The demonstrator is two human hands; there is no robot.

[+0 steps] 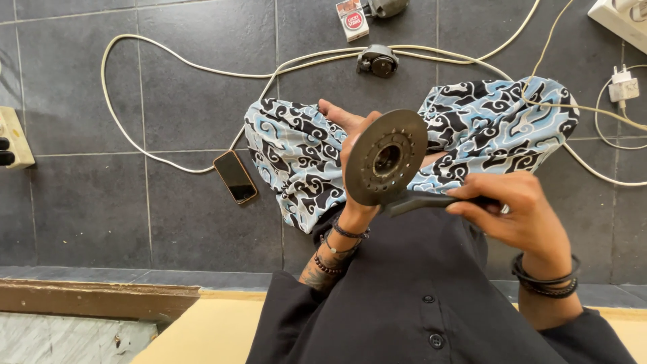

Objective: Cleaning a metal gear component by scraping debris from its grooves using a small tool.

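Observation:
My left hand (344,128) holds a round dark metal disc (385,158) upright from behind; the disc has a central hole ringed by small holes. A dark flat tool (421,200) is pinched in my right hand (512,209), its tip touching the lower edge of the disc. Both hands hover over my lap, above patterned blue, black and white trousers (296,155). Bead and cord bracelets circle both wrists.
A black phone (235,176) lies on the grey tiled floor left of my knee. White cables (168,61) loop across the tiles. A small dark metal part (377,61) and a red-and-white carton (352,19) sit beyond my knees. Plug adapters are at the right, a socket block at the left edge.

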